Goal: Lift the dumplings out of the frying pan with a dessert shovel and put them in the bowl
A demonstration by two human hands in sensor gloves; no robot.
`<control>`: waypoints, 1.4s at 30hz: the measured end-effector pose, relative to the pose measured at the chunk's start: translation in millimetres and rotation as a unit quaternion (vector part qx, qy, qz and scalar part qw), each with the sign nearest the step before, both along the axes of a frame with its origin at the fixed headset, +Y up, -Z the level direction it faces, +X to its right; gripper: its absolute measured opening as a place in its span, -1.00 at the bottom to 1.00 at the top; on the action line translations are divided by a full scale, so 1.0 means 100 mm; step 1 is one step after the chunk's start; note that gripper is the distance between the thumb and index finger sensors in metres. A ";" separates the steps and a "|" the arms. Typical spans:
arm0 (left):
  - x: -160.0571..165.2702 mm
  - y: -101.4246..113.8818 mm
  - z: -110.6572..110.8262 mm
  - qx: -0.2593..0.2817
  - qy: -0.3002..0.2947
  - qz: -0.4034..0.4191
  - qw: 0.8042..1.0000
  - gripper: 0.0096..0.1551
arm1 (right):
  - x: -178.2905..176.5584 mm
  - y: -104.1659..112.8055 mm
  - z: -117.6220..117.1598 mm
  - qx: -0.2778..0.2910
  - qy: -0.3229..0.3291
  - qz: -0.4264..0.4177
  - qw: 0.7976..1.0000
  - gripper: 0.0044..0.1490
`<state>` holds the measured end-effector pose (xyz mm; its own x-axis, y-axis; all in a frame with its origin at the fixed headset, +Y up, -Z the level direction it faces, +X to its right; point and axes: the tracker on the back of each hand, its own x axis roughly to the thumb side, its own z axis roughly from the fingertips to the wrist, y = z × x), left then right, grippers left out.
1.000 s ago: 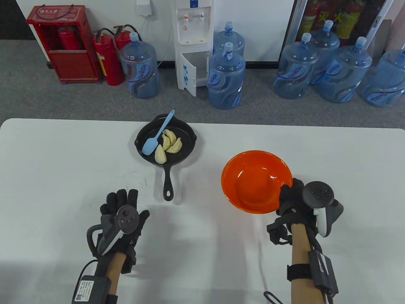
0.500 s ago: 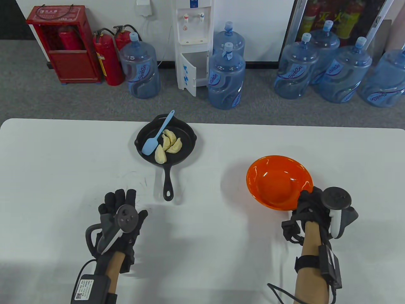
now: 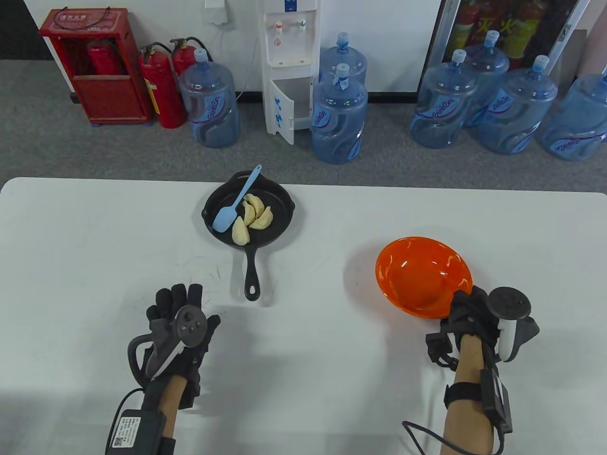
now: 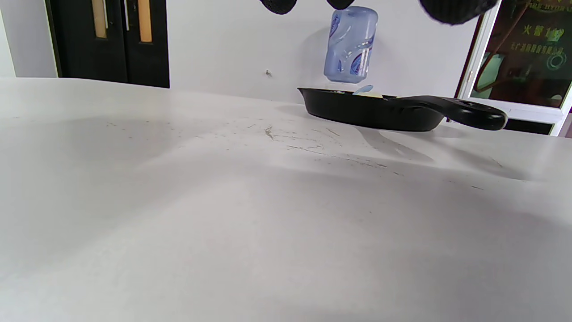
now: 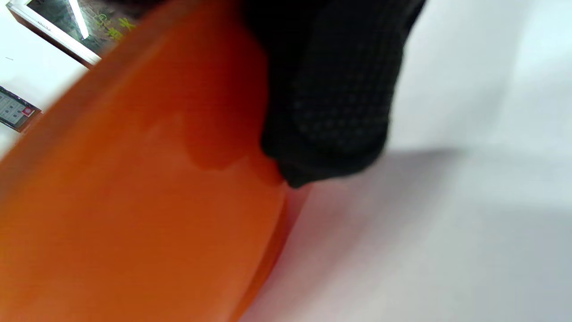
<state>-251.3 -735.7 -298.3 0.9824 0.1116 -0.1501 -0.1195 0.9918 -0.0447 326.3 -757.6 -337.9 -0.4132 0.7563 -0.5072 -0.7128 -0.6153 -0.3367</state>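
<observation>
Nothing transferred yet. Three dumplings (image 3: 250,219) sit in the frying pan (image 3: 280,222), far side of the counter (image 3: 71,265); the blue shovel (image 3: 226,218) lies untouched, blade in the pan, handle over the far rim. Bowl (image 3: 417,270) is empty. Right hand (image 3: 467,315) pinches its near rim, bowl tilted. Left hand (image 3: 182,315) rests flat near the pan handle, fingers straight, grip on nothing. Remaining: take shovel, scoop all three, drop into bowl.

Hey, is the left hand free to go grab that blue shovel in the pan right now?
Probably yes. The left hand rests open and empty near the pan's handle, and the dessert shovel lies uncovered in the frying pan, with only bare table between them.
</observation>
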 end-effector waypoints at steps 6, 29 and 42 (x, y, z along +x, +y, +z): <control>0.00 0.00 0.00 -0.004 0.000 -0.003 1.000 -0.09 | 0.02 -0.04 0.01 0.002 0.005 0.000 1.000 -0.30; 0.02 0.01 0.01 0.001 -0.015 0.009 1.000 -0.09 | -0.33 0.86 0.30 0.022 0.111 0.244 0.963 -0.10; 0.10 0.04 0.07 0.006 -0.043 0.029 0.999 -0.09 | -1.35 0.88 0.58 0.080 0.265 0.328 0.903 -0.06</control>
<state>-241.6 -731.8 -291.2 0.9835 0.1693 -0.0636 -0.1724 0.9839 -0.0463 191.3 -669.3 -279.7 -0.9517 0.3068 -0.0123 -0.2999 -0.9374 -0.1772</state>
